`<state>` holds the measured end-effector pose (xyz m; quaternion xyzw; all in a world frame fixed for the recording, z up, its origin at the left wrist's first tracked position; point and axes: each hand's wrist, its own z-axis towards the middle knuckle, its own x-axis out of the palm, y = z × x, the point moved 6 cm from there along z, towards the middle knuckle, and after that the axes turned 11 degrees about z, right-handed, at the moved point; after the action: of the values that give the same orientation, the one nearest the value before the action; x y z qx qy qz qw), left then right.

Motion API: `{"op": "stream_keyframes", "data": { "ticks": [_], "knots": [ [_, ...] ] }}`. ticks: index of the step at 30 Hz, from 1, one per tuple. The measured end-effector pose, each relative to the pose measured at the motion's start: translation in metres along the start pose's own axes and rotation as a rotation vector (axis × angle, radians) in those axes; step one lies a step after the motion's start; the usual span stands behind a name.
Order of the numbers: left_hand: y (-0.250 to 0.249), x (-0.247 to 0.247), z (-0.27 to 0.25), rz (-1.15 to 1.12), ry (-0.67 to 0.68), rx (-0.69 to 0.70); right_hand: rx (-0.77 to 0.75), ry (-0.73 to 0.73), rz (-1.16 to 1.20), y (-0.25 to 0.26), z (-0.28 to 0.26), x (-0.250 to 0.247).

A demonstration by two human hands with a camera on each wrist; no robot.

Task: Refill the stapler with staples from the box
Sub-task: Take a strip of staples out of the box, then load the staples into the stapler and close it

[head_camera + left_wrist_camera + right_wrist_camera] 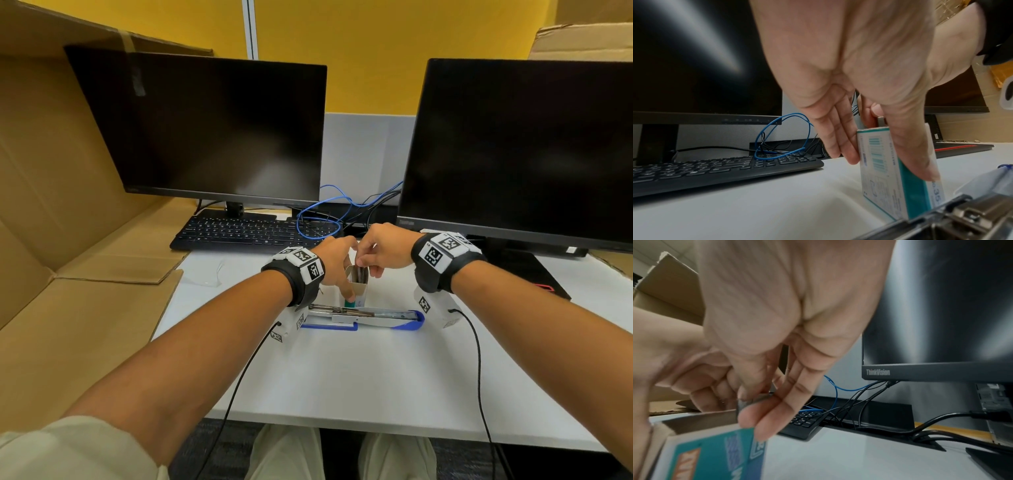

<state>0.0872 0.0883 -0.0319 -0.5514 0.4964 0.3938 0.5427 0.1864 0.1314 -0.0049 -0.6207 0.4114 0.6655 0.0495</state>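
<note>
Nearest, toward the desk's (342,377) front edge, the stapler (363,317) lies folded open. Just behind it the box (358,284) stands upright, top open. The left hand (337,265) grips its sides between thumb and fingers. The right hand (382,251) pinches a staple strip (748,402) at the box's mouth. Behind are a keyboard (239,234) and two monitors (212,130).

The stapler (363,317) lies on the desk (359,377), the box (358,286) just behind it. The keyboard (239,233) sits farther back, before two monitors (212,130).
</note>
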Motion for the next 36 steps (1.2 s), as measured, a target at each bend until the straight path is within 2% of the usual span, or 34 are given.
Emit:
{"op": "stream_keyframes", "data": {
  "ticks": [4, 13, 28, 30, 34, 36],
  "knots": [
    [0.0, 0.0, -0.001, -0.011, -0.004, 0.003, -0.008, -0.053, -0.01, 0.003, 0.001, 0.001],
    [0.001, 0.001, -0.001, -0.036, -0.026, -0.011, -0.033, -0.075, 0.008, 0.011, -0.009, -0.007],
    [0.008, 0.009, 0.001, -0.066, -0.11, -0.051, -0.077, -0.34, 0.096, 0.025, -0.026, -0.036],
    [0.008, 0.006, -0.002, -0.094, -0.164, -0.031, -0.078, -0.362, 0.125, 0.024, -0.028, -0.037],
    [0.005, -0.018, -0.016, -0.159, -0.37, 0.04, -0.058, -0.404, 0.254, 0.02, -0.032, -0.035],
    [0.002, -0.028, -0.023, -0.152, -0.406, 0.061, -0.036, -0.41, 0.329, 0.018, -0.031, -0.03]
  ]
}}
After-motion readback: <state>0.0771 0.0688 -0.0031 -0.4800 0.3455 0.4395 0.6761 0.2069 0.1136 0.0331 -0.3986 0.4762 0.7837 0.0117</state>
